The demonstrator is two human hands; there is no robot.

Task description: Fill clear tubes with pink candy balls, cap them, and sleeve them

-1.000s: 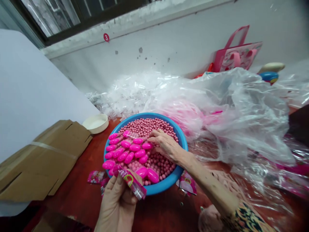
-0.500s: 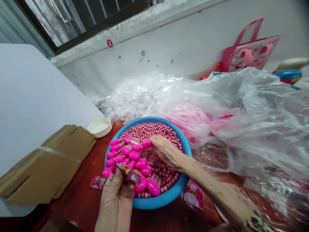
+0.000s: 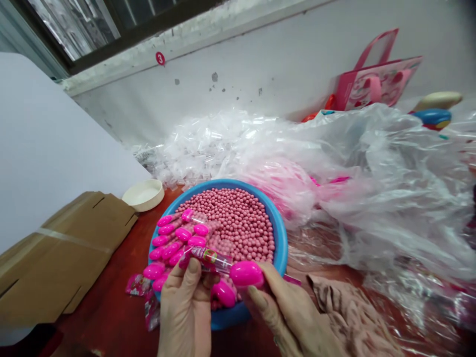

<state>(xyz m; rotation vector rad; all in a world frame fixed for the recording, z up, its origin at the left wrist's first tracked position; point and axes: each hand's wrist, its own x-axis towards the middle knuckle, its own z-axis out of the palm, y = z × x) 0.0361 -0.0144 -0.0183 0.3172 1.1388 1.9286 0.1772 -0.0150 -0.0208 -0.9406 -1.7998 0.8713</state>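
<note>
Between my two hands lies a clear plastic tube (image 3: 219,263) with a printed wrapper inside and a glossy pink oval cap (image 3: 246,273) on its right end. My left hand (image 3: 188,302) is closed, pinching the wrapper end between thumb and fingers. My right hand (image 3: 292,312) is closed on the cap, index finger above and thumb below. Underneath is a blue basin (image 3: 280,233) filled with small round pink beads (image 3: 238,213). Several pink-capped clear tubes (image 3: 173,238) lie on the beads at the left, beyond my left hand. Another pink cap (image 3: 225,293) shows below the held tube.
Left of the basin are a white round dish (image 3: 144,195), flattened cardboard (image 3: 70,248) and small printed packets (image 3: 139,284). Behind it clear plastic pieces (image 3: 201,144) are heaped against the wall. Plastic bags (image 3: 372,163) and a crumpled cloth (image 3: 349,307) lie at the right.
My right hand has come from over the beads towards me and gripped the pink cap of the tube in my left hand. The view has shifted slightly, and the cloth shows now.
</note>
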